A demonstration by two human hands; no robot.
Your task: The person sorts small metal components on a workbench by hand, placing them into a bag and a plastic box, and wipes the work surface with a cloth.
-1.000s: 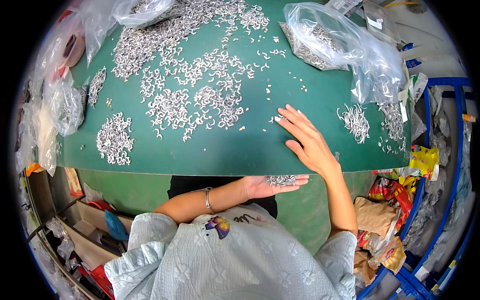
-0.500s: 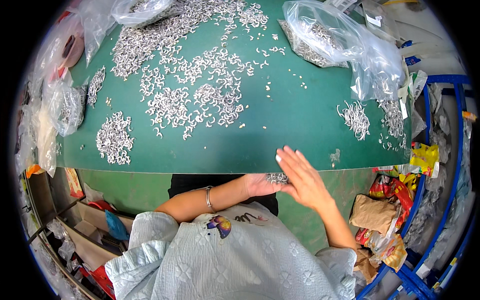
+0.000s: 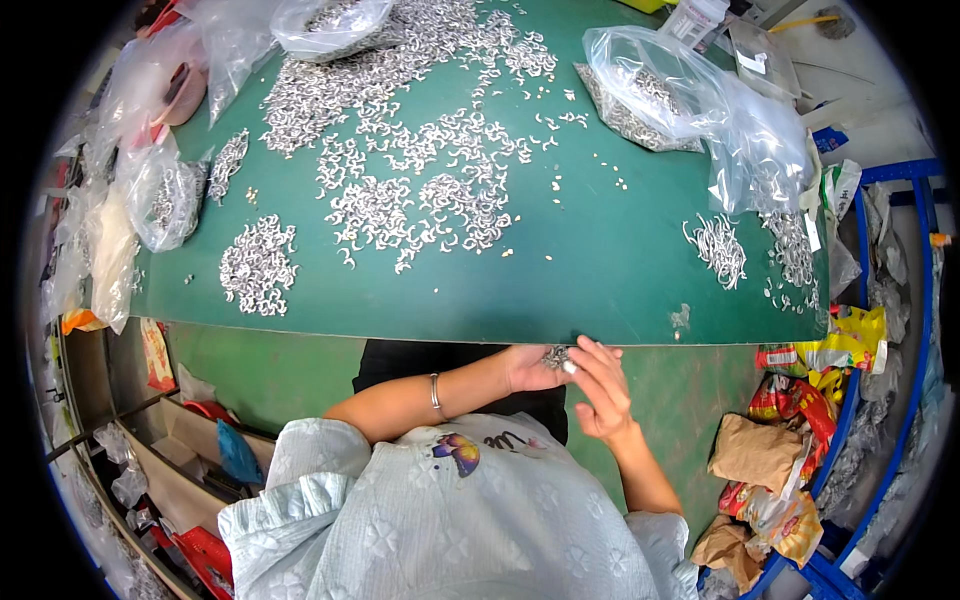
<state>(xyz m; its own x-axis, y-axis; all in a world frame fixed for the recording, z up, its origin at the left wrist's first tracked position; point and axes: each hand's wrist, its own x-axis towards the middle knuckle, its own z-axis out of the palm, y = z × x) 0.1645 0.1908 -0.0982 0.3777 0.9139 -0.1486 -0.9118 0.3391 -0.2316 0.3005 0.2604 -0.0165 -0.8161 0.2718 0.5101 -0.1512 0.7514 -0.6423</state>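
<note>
My left hand [image 3: 532, 370], cupped palm up just under the table's near edge, holds a small heap of grey curved metal pieces [image 3: 555, 356]. My right hand [image 3: 604, 392] is beside it, with its fingers stretched toward the heap and their tips at the pieces; I see nothing gripped in it. Beyond the hands is the green table [image 3: 440, 310]. The same crescent-shaped pieces are scattered in the middle [image 3: 465, 210], with a round pile [image 3: 258, 265] at the left and a small pile of longer-looking ones [image 3: 717, 250] at the right.
A clear bag of pieces [image 3: 645, 100] lies at the far right, another bag [image 3: 335, 25] at the back, and one [image 3: 165, 200] on the left. Tiny pale bits dot the tabletop. Blue racking [image 3: 920, 280] and paper packages [image 3: 755, 455] stand right; an open drawer [image 3: 180, 450] is lower left.
My right hand has come down and left from above the table edge, its fingers now at the pieces in my left palm. The whole view has shifted slightly.
</note>
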